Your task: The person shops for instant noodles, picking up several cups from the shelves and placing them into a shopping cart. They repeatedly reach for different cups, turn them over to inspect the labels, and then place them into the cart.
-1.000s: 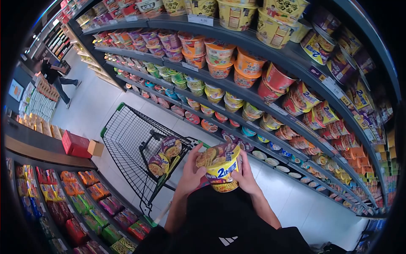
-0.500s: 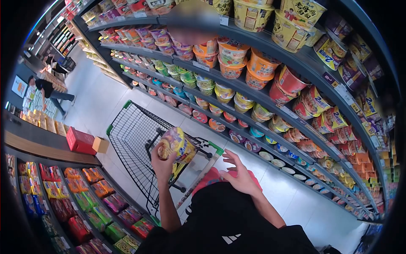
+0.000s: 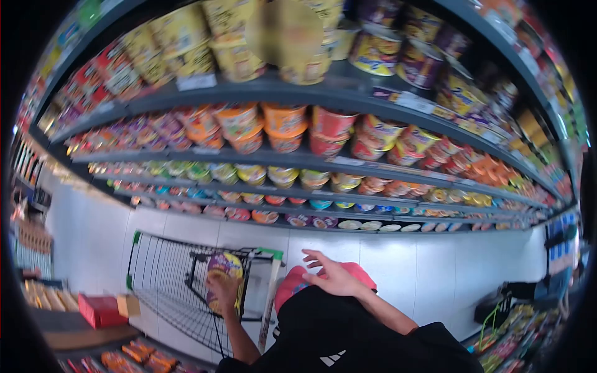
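Note:
My left hand (image 3: 225, 289) is wrapped round the near side of a purple-and-yellow instant noodle tub (image 3: 226, 265), held over the shopping cart (image 3: 165, 261). A second patch of yellow and purple shows just below that hand, too blurred to name. My right hand (image 3: 329, 275) is in front of my body, right of the cart's handle (image 3: 270, 253). Its fingers are spread and hold nothing.
Long shelves (image 3: 348, 163) full of noodle tubs run across the front. A red box (image 3: 98, 309) and a small cardboard box (image 3: 129, 306) stand at lower left. Snack packs (image 3: 140, 351) lie at the bottom left. A dark basket-like item (image 3: 494, 311) is at right.
My view has turned right, so the shelves now run level across it. The noodle tub in my left hand appears lower and further left, over the cart. My right hand stays open.

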### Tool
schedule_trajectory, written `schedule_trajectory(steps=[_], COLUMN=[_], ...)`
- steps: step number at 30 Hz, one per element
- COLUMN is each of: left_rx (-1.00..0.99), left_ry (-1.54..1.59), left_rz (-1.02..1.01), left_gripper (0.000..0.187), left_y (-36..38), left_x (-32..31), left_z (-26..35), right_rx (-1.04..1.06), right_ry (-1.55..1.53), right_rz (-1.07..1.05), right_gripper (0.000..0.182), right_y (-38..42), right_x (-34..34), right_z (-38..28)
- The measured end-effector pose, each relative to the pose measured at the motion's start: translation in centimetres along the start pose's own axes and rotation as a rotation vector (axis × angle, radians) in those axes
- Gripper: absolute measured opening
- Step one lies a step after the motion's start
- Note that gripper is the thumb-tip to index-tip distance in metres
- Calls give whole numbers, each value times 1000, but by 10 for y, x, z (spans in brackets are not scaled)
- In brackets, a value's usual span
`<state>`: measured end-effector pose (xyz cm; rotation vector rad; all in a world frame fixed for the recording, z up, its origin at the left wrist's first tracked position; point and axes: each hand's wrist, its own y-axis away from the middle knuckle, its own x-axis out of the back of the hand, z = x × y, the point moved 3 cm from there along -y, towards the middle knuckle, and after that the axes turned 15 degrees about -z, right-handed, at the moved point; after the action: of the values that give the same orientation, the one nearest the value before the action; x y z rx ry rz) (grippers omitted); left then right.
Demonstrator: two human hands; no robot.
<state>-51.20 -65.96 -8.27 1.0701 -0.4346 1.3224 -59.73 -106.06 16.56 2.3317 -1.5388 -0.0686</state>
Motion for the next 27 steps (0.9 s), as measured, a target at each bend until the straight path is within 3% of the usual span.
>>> schedule_trajectory(steps=[1, 2, 5, 8, 11, 12, 13, 14, 15, 16, 18, 20, 21, 23, 27], left_rx=[-99, -67, -175, -183, -309, -284, -292, -299, -302, -348, -370, -420, -398, -355, -433], left_ry=[130, 186, 247, 284, 82, 136, 191, 246, 301, 339, 397, 354, 457, 659, 661], left_rz=[8, -13, -46, -91, 113, 185, 194, 202, 210, 263, 275, 284, 266, 227, 219], left_gripper=[128, 124, 112, 88, 65, 48, 44, 40, 36, 27, 28, 23, 21, 18, 16], left_y=[7, 13, 0, -14, -20, -18, -5, 7, 20, 33, 54, 78, 88, 100, 105], left_x=[10, 20, 19, 26, 32, 29, 39, 48, 54, 58, 59, 65, 63, 58, 42], left_z=[14, 31, 24, 16, 20, 22, 43, 62, 79, 95, 114, 139, 145, 153, 151], right_rx=[-10, 2, 5, -8, -11, -7, -4, 135, 68, 208, -32, 209, 218, 350, 193], right_ry=[5, 15, 3, 15, 80, 112, 146, 253, 302, 550, 652, 807, 857, 906, 1135], right_rz=[4, 18, 51, 45, 32, 28, 24, 51, 54, 217, 420, 761, 895, 1174, 1472], right_gripper=[71, 71, 70, 73, 74, 74, 73, 72, 68, 62, 50, 37, 32, 32, 61], right_y=[3, 6, 12, 17, 20, 21, 23, 24, 29, 33, 62, 99, 120, 154, 186], right_x=[2, 4, 8, 14, 19, 20, 24, 34, 55, 84, 154, 228, 259, 309, 371], right_z=[-2, -4, 3, 6, 7, 5, 3, 14, 14, 20, -13, -36, -63, -111, -177])
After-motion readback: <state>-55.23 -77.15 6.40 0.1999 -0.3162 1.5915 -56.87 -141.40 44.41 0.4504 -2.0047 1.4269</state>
